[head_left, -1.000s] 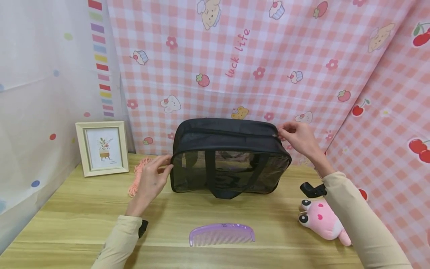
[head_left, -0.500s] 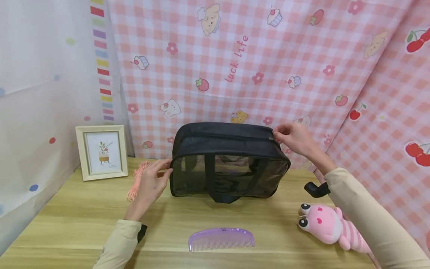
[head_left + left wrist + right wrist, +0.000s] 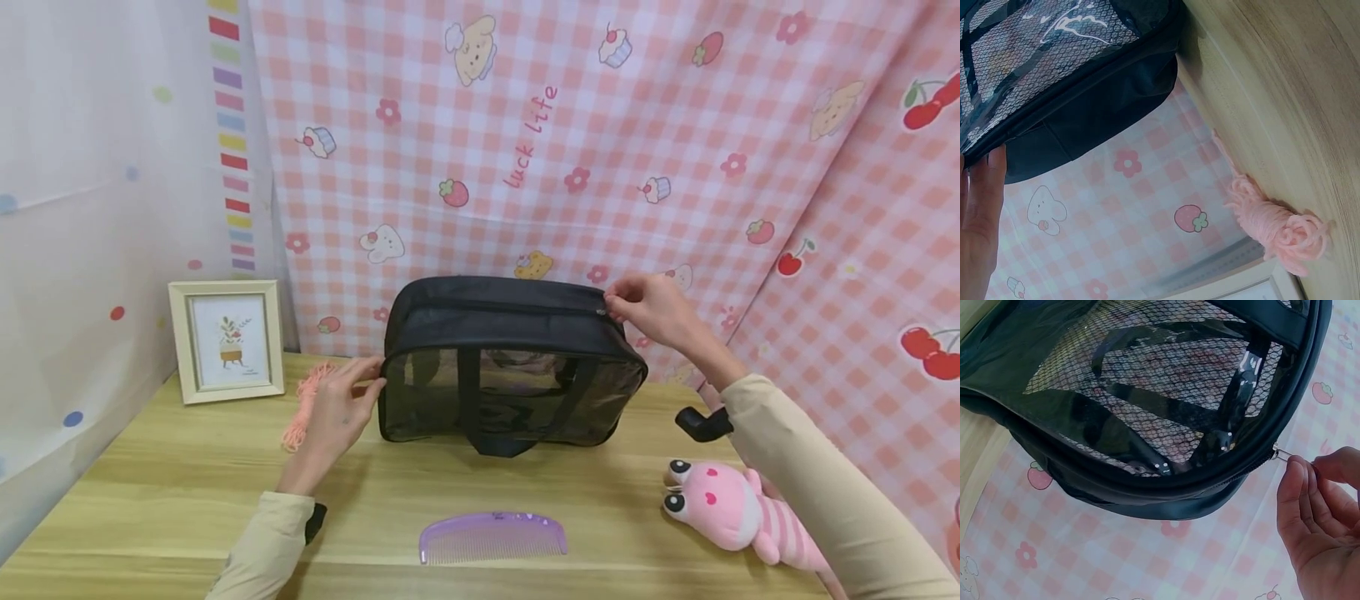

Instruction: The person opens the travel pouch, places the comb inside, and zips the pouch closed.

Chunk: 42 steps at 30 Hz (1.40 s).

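A black toiletry bag (image 3: pixel 517 333) with clear smoky sides and black strap handles stands upright on the wooden table. At its top right, my right hand (image 3: pixel 648 308) pinches the small metal zipper pull (image 3: pixel 1282 454) between thumb and index finger. The zipper track runs along the top of the bag. My left hand (image 3: pixel 341 408) holds the bag's left end, thumb and fingers at the dark edge; in the left wrist view the fingertips (image 3: pixel 996 164) are partly behind that edge. Mesh shows through the clear panel in both wrist views.
A purple comb (image 3: pixel 492 537) lies in front of the bag. A pink plush toy (image 3: pixel 720 504) lies at the right beneath my forearm. Pink cord (image 3: pixel 1279 231) lies beside my left hand, near a cream picture frame (image 3: pixel 228 342). Patterned cloth (image 3: pixel 480 167) hangs behind.
My right hand has moved a little to the left with the zipper pull along the bag's top. My left hand stays at the left end. The head view has shifted slightly.
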Available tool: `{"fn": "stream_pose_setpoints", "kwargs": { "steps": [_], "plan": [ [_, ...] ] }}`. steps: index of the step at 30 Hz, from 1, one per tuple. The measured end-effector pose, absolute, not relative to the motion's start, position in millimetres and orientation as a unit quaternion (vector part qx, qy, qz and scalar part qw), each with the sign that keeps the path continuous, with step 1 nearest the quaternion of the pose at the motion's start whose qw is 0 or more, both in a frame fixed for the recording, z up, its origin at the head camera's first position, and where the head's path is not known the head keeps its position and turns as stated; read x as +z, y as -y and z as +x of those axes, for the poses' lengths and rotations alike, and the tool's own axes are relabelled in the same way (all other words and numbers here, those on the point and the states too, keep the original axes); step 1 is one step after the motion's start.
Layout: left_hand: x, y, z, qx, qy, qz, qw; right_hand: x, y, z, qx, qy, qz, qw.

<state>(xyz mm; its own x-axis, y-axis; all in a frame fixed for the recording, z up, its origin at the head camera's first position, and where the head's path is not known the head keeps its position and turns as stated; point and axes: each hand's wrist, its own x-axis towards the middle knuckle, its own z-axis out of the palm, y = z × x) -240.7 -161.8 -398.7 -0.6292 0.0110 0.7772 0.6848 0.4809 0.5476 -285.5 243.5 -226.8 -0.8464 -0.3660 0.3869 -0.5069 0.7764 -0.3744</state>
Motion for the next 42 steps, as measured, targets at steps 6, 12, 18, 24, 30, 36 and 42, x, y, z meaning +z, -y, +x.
{"fn": "stream_pose_setpoints", "kwargs": {
  "steps": [6,12,18,24,30,36,42],
  "plan": [
    [-399.3,162.0,-239.7,-0.458,0.779,-0.222,0.366,-224.5,-237.7,-286.5,0.243,0.929,0.242,0.141],
    [-399.2,161.0,-239.8,-0.457,0.777,-0.223,0.371,-221.2,-233.6,-286.5,0.24,0.929,0.246,0.139],
    [-397.9,159.2,-241.9,-0.45,0.781,-0.224,0.371,-219.2,-232.1,-285.7,0.25,0.927,0.241,0.139],
    [-397.2,158.3,-241.8,-0.456,0.785,-0.219,0.358,-218.3,-230.8,-286.1,0.253,0.927,0.239,0.137],
    [-397.8,158.7,-242.7,-0.454,0.786,-0.225,0.354,-217.5,-229.8,-285.5,0.249,0.928,0.24,0.141],
    [-398.2,161.2,-242.5,-0.449,0.786,-0.232,0.356,-218.1,-227.6,-285.6,0.25,0.93,0.235,0.134],
    [-397.6,165.2,-241.5,-0.441,0.788,-0.233,0.361,-217.8,-222.0,-287.5,0.246,0.931,0.236,0.132]
  ]
}}
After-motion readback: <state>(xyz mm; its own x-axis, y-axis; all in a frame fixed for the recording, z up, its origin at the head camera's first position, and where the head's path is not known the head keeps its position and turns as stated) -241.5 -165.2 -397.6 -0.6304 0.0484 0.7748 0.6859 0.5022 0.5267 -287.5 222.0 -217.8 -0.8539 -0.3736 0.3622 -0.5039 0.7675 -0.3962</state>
